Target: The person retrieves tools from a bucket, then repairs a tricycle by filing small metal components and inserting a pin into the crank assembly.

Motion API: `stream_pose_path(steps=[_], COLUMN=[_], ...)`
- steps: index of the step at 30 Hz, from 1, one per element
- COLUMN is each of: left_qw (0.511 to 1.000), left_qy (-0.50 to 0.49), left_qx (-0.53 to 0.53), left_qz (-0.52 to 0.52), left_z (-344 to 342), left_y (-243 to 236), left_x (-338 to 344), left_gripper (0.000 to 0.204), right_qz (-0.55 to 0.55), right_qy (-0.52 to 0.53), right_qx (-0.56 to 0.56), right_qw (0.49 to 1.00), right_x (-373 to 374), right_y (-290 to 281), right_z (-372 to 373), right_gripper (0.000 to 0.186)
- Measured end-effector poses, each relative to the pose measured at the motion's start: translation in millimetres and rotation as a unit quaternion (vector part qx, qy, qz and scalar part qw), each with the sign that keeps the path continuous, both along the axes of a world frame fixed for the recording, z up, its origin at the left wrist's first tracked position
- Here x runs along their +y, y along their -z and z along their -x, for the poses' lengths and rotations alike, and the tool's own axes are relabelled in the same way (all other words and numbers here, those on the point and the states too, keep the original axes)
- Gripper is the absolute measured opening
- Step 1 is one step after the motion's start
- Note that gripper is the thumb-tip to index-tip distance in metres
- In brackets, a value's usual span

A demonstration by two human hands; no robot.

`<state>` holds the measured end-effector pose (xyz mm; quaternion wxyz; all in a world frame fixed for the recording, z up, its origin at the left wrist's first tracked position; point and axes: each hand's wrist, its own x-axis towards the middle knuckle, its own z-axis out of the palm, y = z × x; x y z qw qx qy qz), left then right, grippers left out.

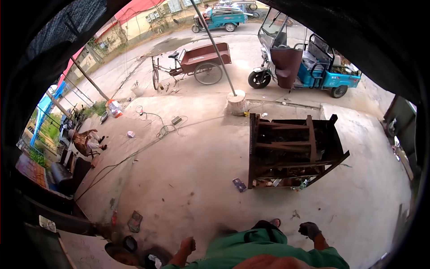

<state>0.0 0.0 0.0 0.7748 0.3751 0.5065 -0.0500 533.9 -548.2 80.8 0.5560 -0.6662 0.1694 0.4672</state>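
Look past the concrete post base [237, 104], to its right, for a blue three-wheeler [341, 80]. Nearer than the base, also right, see a rusty metal frame [310, 142]. Far nearer, find the gloved right hand [309, 230] rightward, the left hand [187, 245] leftward, both curled narrow; cannot tell whether holding anything. Nearer than the base, spot a dark flat packet [239, 184].

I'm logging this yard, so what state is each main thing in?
Left hand: bare, curled
Right hand: gloved, curled
Dark frame: on the ground, litter inside
Red tricycle: upright, riderless
Near blue three-wheeler: upright, loaded
Far blue three-wheeler: loaded, someone aboard
Cable: loosely coiled
Other person: seated
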Motion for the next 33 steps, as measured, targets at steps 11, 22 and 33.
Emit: stream_pose_path(steps=[11, 22, 33], left_qw=[0.954, 0.930, 0.946], left_qy=[-0.282, -0.349, -0.278], left_qx=[0.071, 0.046, 0.124], left_qz=[0.075, 0.107, -0.107], left_z=[218, 222, 233], left_y=[-25, -17, 23], left_x=[67, 150, 321], left_gripper=[0.034, 0.026, 0.034], right_qz=[-0.012, 0.002, -0.023], right_qy=[-0.111, -0.217, -0.291], right_qx=[0.065, 0.079, 0.102], right_qw=[0.992, 0.973, 0.951], right_x=[245, 425, 712], right_y=[-20, -5, 34], right_z=[132, 123, 45], right_gripper=[0.025, 0.029, 0.026])
